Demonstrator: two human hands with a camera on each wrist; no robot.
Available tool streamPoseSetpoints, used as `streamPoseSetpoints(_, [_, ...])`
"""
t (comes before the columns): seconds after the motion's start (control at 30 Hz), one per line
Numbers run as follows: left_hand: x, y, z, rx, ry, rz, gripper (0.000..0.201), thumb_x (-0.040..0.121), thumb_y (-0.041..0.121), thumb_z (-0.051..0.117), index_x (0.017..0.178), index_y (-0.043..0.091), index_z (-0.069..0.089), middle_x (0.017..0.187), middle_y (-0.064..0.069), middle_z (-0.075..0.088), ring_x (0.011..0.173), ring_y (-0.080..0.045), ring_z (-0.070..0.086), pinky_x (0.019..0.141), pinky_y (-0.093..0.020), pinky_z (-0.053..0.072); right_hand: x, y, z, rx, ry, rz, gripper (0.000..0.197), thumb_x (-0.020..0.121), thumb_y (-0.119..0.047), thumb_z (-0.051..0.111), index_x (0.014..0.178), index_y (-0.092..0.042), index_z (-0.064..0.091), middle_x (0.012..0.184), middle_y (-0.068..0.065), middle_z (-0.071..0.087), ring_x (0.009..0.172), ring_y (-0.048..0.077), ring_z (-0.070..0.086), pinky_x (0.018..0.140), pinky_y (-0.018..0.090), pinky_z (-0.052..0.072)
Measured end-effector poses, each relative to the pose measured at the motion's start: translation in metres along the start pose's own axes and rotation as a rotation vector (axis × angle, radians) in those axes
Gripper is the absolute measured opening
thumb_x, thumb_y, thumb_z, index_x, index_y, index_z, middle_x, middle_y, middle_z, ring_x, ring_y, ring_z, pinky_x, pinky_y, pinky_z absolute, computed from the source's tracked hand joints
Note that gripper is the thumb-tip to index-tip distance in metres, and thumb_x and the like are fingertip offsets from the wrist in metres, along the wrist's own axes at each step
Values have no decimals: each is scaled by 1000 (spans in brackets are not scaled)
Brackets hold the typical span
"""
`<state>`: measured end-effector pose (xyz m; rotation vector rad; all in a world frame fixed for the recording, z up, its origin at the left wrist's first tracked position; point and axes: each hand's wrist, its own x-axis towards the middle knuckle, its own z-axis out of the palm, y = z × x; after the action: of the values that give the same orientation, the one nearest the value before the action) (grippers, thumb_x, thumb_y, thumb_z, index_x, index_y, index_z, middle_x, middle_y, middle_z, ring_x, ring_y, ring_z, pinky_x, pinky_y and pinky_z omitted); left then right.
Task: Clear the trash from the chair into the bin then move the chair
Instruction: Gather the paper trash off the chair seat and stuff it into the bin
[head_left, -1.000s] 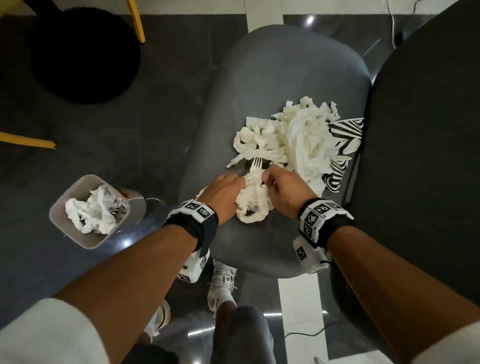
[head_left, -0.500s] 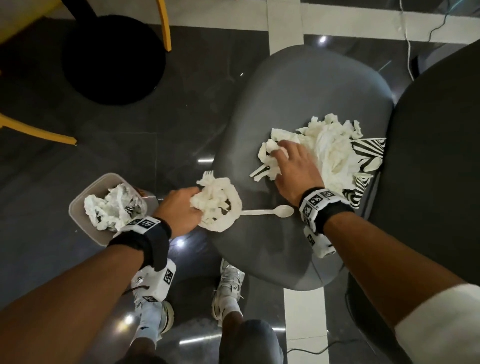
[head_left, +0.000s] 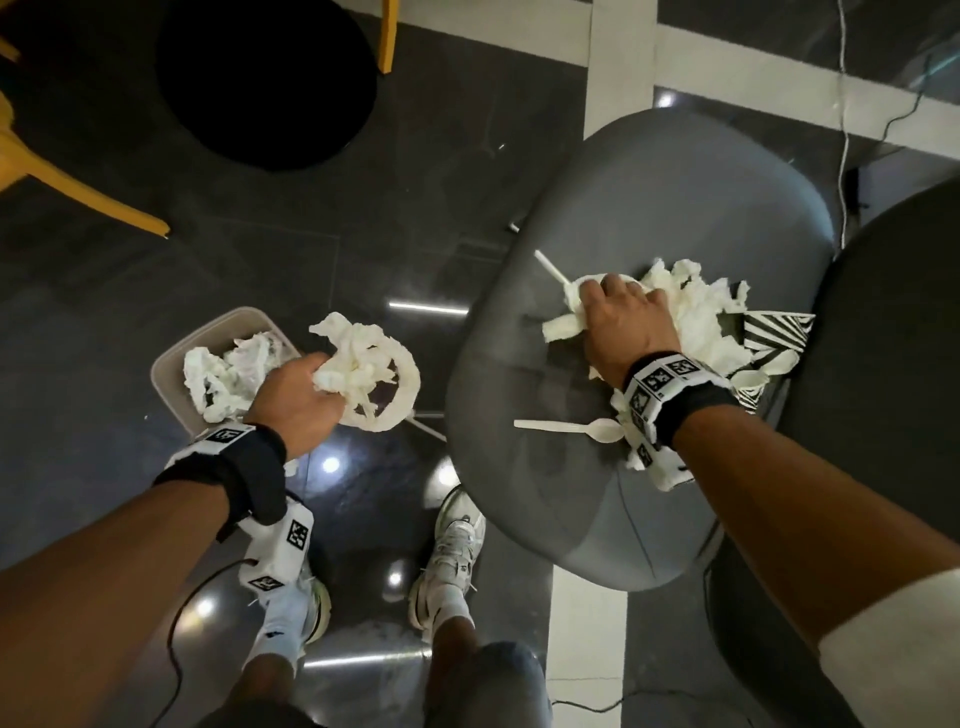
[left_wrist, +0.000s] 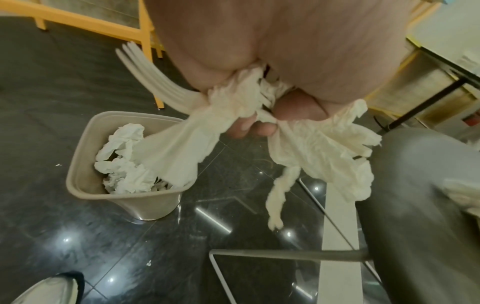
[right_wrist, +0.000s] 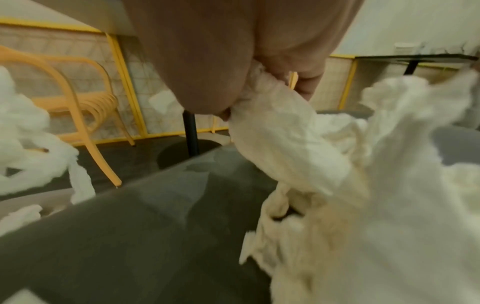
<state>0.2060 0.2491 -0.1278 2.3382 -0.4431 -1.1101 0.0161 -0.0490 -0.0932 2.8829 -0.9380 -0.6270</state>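
My left hand (head_left: 298, 397) grips a wad of white tissue (head_left: 371, 376) together with a white plastic fork (left_wrist: 153, 76), holding it in the air beside the beige bin (head_left: 171, 382), which has crumpled tissue inside. The grey chair seat (head_left: 649, 197) is at the right. On it my right hand (head_left: 626, 322) grips crumpled tissue (right_wrist: 280, 131) at the edge of a pile of white tissue (head_left: 701, 306). A white plastic spoon (head_left: 571, 427) lies on the seat near my right wrist. A black-and-white striped paper (head_left: 776, 332) lies at the pile's right edge.
A black round table base (head_left: 265, 78) and yellow chair legs (head_left: 78, 200) stand on the dark glossy floor beyond the bin. A dark chair back (head_left: 893, 364) rises at the right. My feet in white shoes (head_left: 449, 551) are beside the chair's metal legs. A cable (head_left: 844, 104) runs across the floor.
My left hand carried the tissue wad off the seat and leftwards to the bin. My right hand moved further into the pile and closed on tissue there. The spoon was left bare on the seat.
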Motion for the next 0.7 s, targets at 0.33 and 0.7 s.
streamPoseSetpoints(0.33, [7, -19, -25, -125, 81, -34, 21, 81, 1, 56, 90, 18, 64, 88, -4, 72, 85, -24, 66, 73, -31, 52, 14, -29, -50, -20, -7, -4, 27, 92, -20, 52, 118, -15, 55, 113, 11, 63, 94, 40, 67, 84, 47, 51])
streamPoseSetpoints(0.7, [14, -27, -18, -154, 84, -91, 30, 81, 3, 54, 101, 24, 61, 83, 0, 70, 84, -29, 66, 69, -30, 50, 3, 71, -65, 94, -75, 350, 32, 89, -15, 56, 119, -5, 52, 119, 28, 59, 107, 49, 60, 92, 53, 49])
